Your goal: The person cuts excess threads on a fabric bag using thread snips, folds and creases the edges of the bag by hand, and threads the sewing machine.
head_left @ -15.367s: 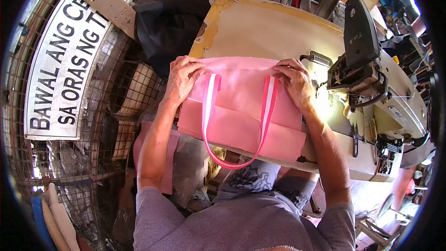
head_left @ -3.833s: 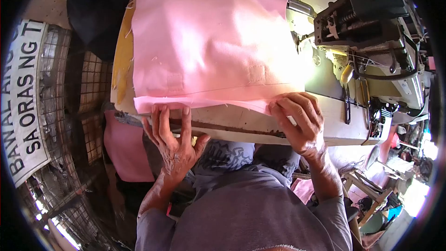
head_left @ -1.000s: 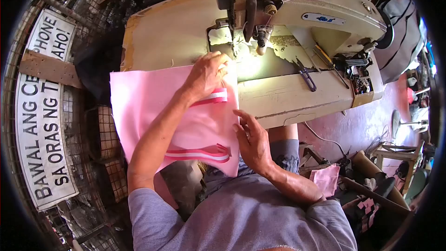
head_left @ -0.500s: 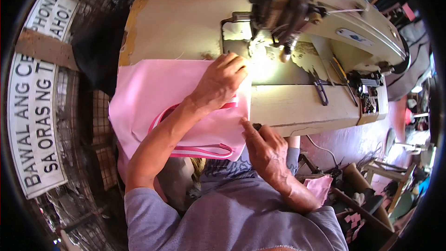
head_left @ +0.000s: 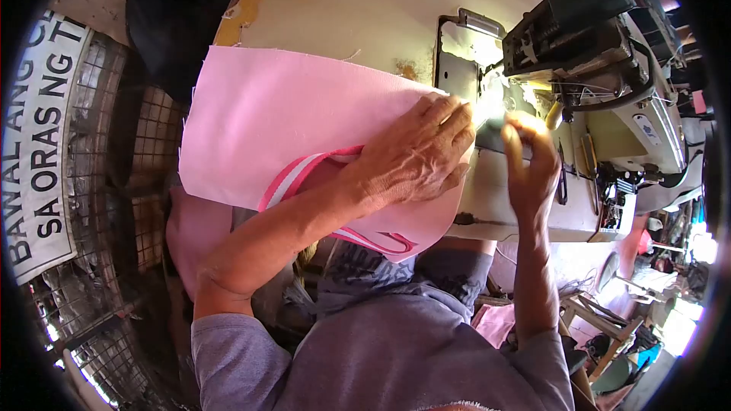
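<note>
A pink fabric piece (head_left: 259, 118) lies across the front of the sewing machine table, its right edge close to the lit needle area. Over its right part my left hand (head_left: 422, 148) rests palm down, fingers stretched flat on the cloth. A pink-and-white striped strap (head_left: 293, 179) loops out from under my left wrist. My right hand (head_left: 531, 160) is raised to the right of the cloth, in front of the sewing machine head (head_left: 571, 46). Its thumb and fingers are bent together; glare hides whatever may be between the tips.
Thread snips (head_left: 563, 175) and a yellow-handled tool (head_left: 589, 156) lie on the table's right side. A lettered sign (head_left: 46, 144) hangs on the wire mesh at left. Pink cloth (head_left: 495, 323) sits low beside my right arm.
My right hand has left the cloth's lower edge and moved up beside the needle area. My left hand now lies flatter on the cloth. The view has shifted, showing more of the machine head.
</note>
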### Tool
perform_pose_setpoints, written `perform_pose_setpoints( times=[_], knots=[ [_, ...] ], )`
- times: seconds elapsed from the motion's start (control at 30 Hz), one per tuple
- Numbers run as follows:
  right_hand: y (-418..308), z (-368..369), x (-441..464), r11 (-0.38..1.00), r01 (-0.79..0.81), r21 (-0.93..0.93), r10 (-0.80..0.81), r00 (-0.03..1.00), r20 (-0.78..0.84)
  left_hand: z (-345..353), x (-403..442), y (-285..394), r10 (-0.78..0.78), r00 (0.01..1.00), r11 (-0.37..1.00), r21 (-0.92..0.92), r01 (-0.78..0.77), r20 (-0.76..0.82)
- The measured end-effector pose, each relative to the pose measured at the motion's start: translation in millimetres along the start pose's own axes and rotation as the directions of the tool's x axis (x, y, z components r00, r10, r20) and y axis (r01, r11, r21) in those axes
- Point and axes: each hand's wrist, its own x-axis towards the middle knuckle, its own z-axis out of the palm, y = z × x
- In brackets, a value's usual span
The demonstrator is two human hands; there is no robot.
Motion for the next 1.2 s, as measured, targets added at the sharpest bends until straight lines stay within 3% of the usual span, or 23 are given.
perform_pose_setpoints(
  times=[0.03,0.1,0.17,0.23,0.33,0.43,0.47,0.53,0.6,0.63,0.7,0.73,0.9,0.97,1.07,1.1,1.17,1.2],
  knots=[
    [6,5,15,0.997,-0.069,-0.026,0.067,0.996,-0.051,2,-1,0,-0.006,1.000,1.000,-0.023,0.006,-0.022],
    [15,18,36,0.999,0.049,-0.023,-0.050,0.997,-0.051,5,0,-2,-0.011,0.998,0.998,-0.061,0.007,-0.067],
    [7,24,41,0.987,0.056,-0.153,-0.066,0.996,-0.065,7,0,-4,0.001,0.999,0.998,-0.069,-0.005,-0.052],
    [23,31,41,0.978,0.093,0.185,-0.082,0.994,-0.065,5,0,-5,0.002,0.999,0.997,-0.082,-0.005,-0.037],
    [33,26,36,0.974,0.041,0.221,-0.019,0.995,-0.101,4,-2,-22,0.003,1.000,1.000,-0.009,-0.003,-0.006],
    [26,25,32,0.997,0.045,0.067,-0.039,0.996,-0.081,-3,-5,-69,-0.057,0.997,0.993,0.099,0.062,-0.051],
    [19,23,30,0.994,0.095,-0.059,-0.098,0.994,-0.051,-7,0,-88,-0.080,0.995,0.991,0.104,0.086,-0.063],
    [31,26,28,0.986,0.165,0.012,-0.164,0.985,-0.051,-17,9,-124,-0.139,0.989,0.981,0.129,0.144,-0.045],
    [15,21,28,0.990,0.140,0.001,-0.140,0.990,0.031,-15,26,-163,-0.053,0.993,0.986,0.152,0.068,-0.102],
    [24,26,28,0.961,0.191,0.198,-0.193,0.981,-0.008,-15,33,-177,-0.010,0.992,0.986,0.165,0.031,-0.128],
    [25,18,37,0.890,0.450,-0.080,-0.447,0.893,0.050,-11,49,-193,0.154,0.979,0.967,0.224,-0.121,-0.136],
    [17,12,38,0.876,0.410,-0.253,-0.395,0.912,0.110,-9,57,-196,0.233,0.963,0.948,0.251,-0.194,-0.137],
    [31,-4,57,0.716,0.404,-0.569,-0.333,0.914,0.230,-4,82,-196,0.265,0.964,0.961,0.082,-0.263,-0.017],
    [33,2,60,0.739,0.431,-0.518,-0.422,0.895,0.143,-5,90,-192,0.254,0.962,0.963,0.070,-0.261,0.101],
    [54,7,57,0.862,0.346,-0.371,-0.367,0.930,0.013,8,85,-194,0.276,0.960,0.955,0.126,-0.268,-0.051],
    [52,6,61,0.837,0.388,-0.385,-0.411,0.911,0.026,10,86,-194,0.292,0.951,0.950,0.144,-0.277,-0.100],
    [64,9,61,0.787,0.425,-0.447,-0.482,0.876,-0.015,6,90,-193,0.268,0.963,0.947,0.177,-0.270,0.034],
    [62,9,58,0.862,0.313,-0.399,-0.356,0.934,-0.035,5,92,-192,0.269,0.961,0.938,0.205,-0.278,0.070]
  ],
)
